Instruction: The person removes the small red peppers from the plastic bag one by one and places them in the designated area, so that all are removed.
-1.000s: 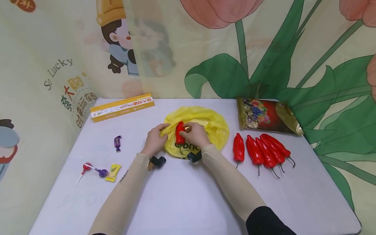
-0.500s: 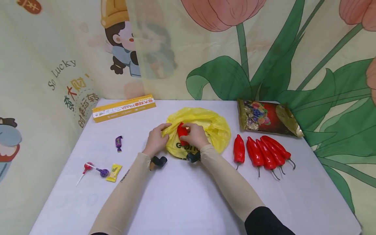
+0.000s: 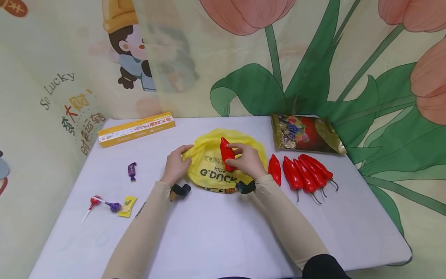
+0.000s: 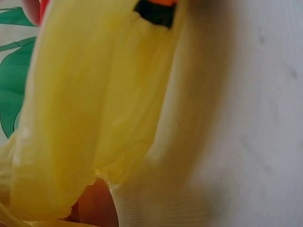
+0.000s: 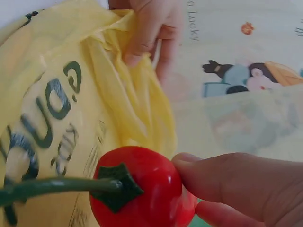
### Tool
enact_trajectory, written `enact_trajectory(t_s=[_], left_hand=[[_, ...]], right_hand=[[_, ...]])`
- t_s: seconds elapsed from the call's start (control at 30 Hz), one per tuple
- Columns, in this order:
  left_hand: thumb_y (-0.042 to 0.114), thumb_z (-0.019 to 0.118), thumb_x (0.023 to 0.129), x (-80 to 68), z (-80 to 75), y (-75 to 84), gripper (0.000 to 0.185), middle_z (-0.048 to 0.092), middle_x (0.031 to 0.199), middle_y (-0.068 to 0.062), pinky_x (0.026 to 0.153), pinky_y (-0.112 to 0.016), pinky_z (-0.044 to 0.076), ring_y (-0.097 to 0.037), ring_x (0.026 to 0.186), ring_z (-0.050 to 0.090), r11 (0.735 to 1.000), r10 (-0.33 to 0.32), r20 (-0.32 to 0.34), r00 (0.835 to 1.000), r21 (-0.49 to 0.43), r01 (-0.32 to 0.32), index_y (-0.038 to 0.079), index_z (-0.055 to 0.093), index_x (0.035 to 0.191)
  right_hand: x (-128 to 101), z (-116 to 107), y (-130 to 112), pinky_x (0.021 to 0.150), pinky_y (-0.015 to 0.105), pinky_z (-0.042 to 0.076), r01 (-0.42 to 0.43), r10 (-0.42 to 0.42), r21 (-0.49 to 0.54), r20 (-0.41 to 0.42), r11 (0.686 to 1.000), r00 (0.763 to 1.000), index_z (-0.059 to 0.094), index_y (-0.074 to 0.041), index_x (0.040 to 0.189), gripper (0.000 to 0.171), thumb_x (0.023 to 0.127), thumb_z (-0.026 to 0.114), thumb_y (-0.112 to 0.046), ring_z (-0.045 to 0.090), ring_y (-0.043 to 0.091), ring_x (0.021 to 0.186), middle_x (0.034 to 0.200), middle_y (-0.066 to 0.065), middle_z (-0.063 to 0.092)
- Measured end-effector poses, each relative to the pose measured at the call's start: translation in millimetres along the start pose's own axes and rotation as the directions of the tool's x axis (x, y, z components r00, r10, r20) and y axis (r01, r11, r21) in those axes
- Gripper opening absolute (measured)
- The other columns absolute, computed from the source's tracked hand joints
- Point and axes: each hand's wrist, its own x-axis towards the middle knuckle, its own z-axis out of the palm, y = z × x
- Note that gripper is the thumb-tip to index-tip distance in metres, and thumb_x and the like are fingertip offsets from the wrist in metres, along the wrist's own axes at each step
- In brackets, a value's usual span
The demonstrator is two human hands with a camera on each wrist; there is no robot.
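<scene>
My left hand (image 3: 177, 166) pinches the left edge of a yellow plastic bag (image 3: 205, 164) with dark lettering. In the right wrist view its thumb and fingers gather the bag's edge (image 5: 128, 90). My right hand (image 3: 249, 161) holds a shiny red chili pepper (image 3: 227, 152) between thumb and fingers, tip up, in front of the bag's opening. The pepper's green stem (image 5: 71, 185) points toward the wrist camera. Close by the right hand lies a single red pepper (image 3: 274, 169), partly hidden by the sleeve. The bag (image 4: 71, 104) fills much of the left wrist view.
Several more red peppers (image 3: 306, 176) lie in a row to the right. Behind them is a gold and red candy packet (image 3: 308, 133). A yellow pasta box (image 3: 136, 130) stands back left. Wrapped candies (image 3: 132, 171) and two lollipops (image 3: 115, 207) lie at left.
The pepper in my right hand has moved right and now shows more fully in front of the bag. My left hand keeps hold of the bag's edge. The head view has shifted slightly.
</scene>
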Motion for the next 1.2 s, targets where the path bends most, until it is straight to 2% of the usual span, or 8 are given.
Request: enact_trajectory(t_s=[0.23, 0.4, 0.5, 0.63, 0.77, 0.9, 1.07, 1.2], left_hand=[[0.008, 0.052, 0.100, 2.4, -13.3, -8.7, 0.052, 0.052, 0.156, -0.016, 0.118, -0.051, 0.044, -0.033, 0.136, 0.051, 0.998, -0.056, -0.025, 0.998, 0.000, 0.056, 0.014, 0.053, 0.151], [0.007, 0.050, 0.099, 2.9, -31.4, -16.5, 0.052, 0.052, 0.156, -0.017, 0.120, -0.052, 0.042, -0.035, 0.143, 0.047, 0.997, -0.072, -0.102, 0.992, -0.014, 0.071, 0.011, 0.053, 0.151], [0.008, 0.049, 0.099, 0.6, -42.0, -20.9, 0.052, 0.053, 0.156, -0.017, 0.121, -0.053, 0.040, -0.035, 0.146, 0.046, 0.996, -0.084, -0.149, 0.985, -0.010, 0.084, 0.010, 0.053, 0.151], [0.009, 0.049, 0.099, -3.1, -49.3, -24.9, 0.052, 0.052, 0.157, -0.018, 0.122, -0.054, 0.038, -0.037, 0.147, 0.044, 0.994, -0.107, -0.160, 0.981, -0.005, 0.108, 0.010, 0.053, 0.151], [0.009, 0.050, 0.100, -13.5, -57.0, -31.1, 0.053, 0.051, 0.157, -0.018, 0.121, -0.054, 0.040, -0.037, 0.145, 0.045, 0.989, -0.143, -0.179, 0.973, -0.007, 0.144, 0.011, 0.051, 0.153], [0.009, 0.051, 0.100, -22.5, -63.2, -35.2, 0.053, 0.051, 0.157, -0.018, 0.119, -0.053, 0.042, -0.036, 0.143, 0.046, 0.984, -0.175, -0.198, 0.965, -0.007, 0.177, 0.011, 0.051, 0.153], [0.009, 0.051, 0.100, -31.6, -65.4, -37.1, 0.053, 0.050, 0.158, -0.018, 0.117, -0.051, 0.045, -0.035, 0.140, 0.047, 0.976, -0.214, -0.230, 0.949, -0.026, 0.214, 0.012, 0.051, 0.153], [0.010, 0.053, 0.099, -28.9, -48.6, -31.7, 0.052, 0.053, 0.155, -0.017, 0.116, -0.050, 0.045, -0.033, 0.135, 0.050, 0.980, -0.198, -0.227, 0.954, -0.033, 0.195, 0.012, 0.054, 0.150]], right_hand=[[-15, -26, 9, 0.086, 0.040, 0.065, -0.053, 0.053, 0.016, -0.003, 0.998, 0.999, 0.056, -0.027, 0.150, 0.069, 0.087, 0.085, -0.026, 0.065, 0.032, 0.117, 0.137, 0.011, 0.064], [-25, -42, 22, 0.084, 0.038, 0.064, -0.120, 0.121, 0.013, -0.050, 0.993, 0.991, 0.054, -0.028, 0.151, 0.069, 0.088, 0.083, -0.026, 0.061, 0.032, 0.117, 0.139, 0.012, 0.062], [-29, -47, 33, 0.083, 0.040, 0.064, -0.165, 0.160, -0.052, -0.082, 0.985, 0.984, 0.053, -0.026, 0.152, 0.071, 0.088, 0.083, -0.027, 0.058, 0.033, 0.121, 0.140, 0.013, 0.061], [-34, -49, 46, 0.090, 0.048, 0.063, -0.187, 0.167, -0.176, -0.120, 0.967, 0.979, 0.051, -0.019, 0.153, 0.074, 0.087, 0.084, -0.024, 0.055, 0.036, 0.128, 0.143, 0.017, 0.060], [-29, -45, 47, 0.092, 0.053, 0.062, -0.170, 0.144, -0.281, -0.109, 0.945, 0.984, 0.049, -0.014, 0.154, 0.078, 0.085, 0.085, -0.022, 0.053, 0.039, 0.131, 0.145, 0.018, 0.059], [-22, -38, 43, 0.092, 0.054, 0.062, -0.169, 0.152, -0.331, -0.076, 0.929, 0.985, 0.047, -0.011, 0.155, 0.082, 0.084, 0.086, -0.021, 0.050, 0.040, 0.132, 0.146, 0.019, 0.057], [-14, -35, 39, 0.092, 0.054, 0.062, -0.138, 0.135, -0.354, -0.033, 0.925, 0.990, 0.048, -0.005, 0.154, 0.079, 0.086, 0.084, -0.022, 0.053, 0.041, 0.128, 0.143, 0.021, 0.059], [-14, -48, 45, 0.089, 0.052, 0.063, -0.131, 0.132, -0.374, -0.023, 0.918, 0.991, 0.053, -0.001, 0.148, 0.072, 0.086, 0.083, -0.023, 0.055, 0.041, 0.122, 0.136, 0.023, 0.062]])
